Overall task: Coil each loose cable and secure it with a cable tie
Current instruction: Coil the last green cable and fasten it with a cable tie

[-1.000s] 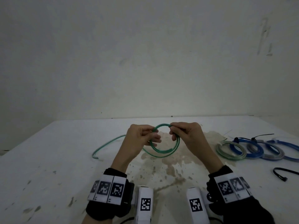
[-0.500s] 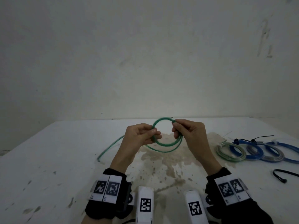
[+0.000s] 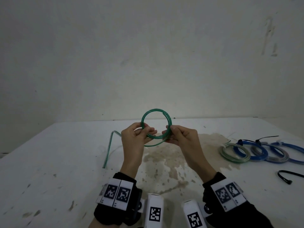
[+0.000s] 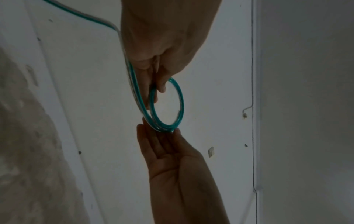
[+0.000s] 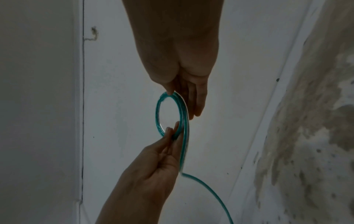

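- One white table [image 3: 49,162] carries all items; its top is scuffed and bears a large brown stain [image 3: 164,163] under the hands.
- A plain pale wall [image 3: 148,55] with faint marks stands behind the table; no other room detail is visible.
- The green cable [image 3: 156,112] is held above the table as an upright ring of several turns; its loose tail [image 3: 108,150] drops from the left side to the tabletop.
- The left hand [image 3: 136,135] pinches the ring's left side between thumb and fingers.
- The right hand [image 3: 182,135] pinches the ring's right side with thumb and fingertips.
- Four finished coils [image 3: 263,153], in pale green, blue and grey, lie overlapping in a row at the right of the table, each already tied.
- A spare black cable tie [image 3: 286,176] lies near the right edge, apart from the row.
- Compared with a second ago: the ring is higher and stands upright against the wall instead of tilting low over the stain; the tail lies shorter on the table and closer to the left hand.
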